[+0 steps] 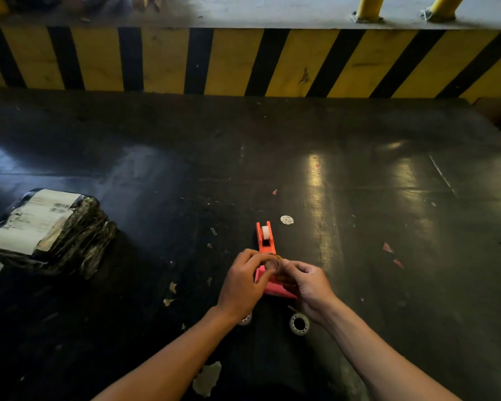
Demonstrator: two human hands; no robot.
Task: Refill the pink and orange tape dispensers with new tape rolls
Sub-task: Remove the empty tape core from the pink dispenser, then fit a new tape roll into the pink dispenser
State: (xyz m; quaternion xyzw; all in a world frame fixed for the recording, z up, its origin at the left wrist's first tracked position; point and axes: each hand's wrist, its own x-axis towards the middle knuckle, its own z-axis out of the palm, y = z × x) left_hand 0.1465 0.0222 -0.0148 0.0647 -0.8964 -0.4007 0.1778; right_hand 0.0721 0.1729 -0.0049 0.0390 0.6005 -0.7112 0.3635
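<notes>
1. While both hands are meeting over the pink dispenser (274, 287) on the floor (359, 198), the left hand (242, 287) and right hand (308, 285) are together pinching a small tape roll (272, 265).
2. It is probably handling light and stiff; gripping its rim is safest, as the tape is sticky.
3. Just beyond, the orange dispenser (265, 238) is already carrying a white roll.
4. A parcel (45, 230) is showing a label too blurred for reading.

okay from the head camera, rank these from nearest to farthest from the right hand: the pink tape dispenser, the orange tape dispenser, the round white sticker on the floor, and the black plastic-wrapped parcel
1. Pink tape dispenser: touching the right hand, just beneath it.
2. Orange tape dispenser: just beyond the hands, holding a white roll.
3. Round white sticker: on the floor slightly past the orange one.
4. Black plastic-wrapped parcel: far left.
</notes>
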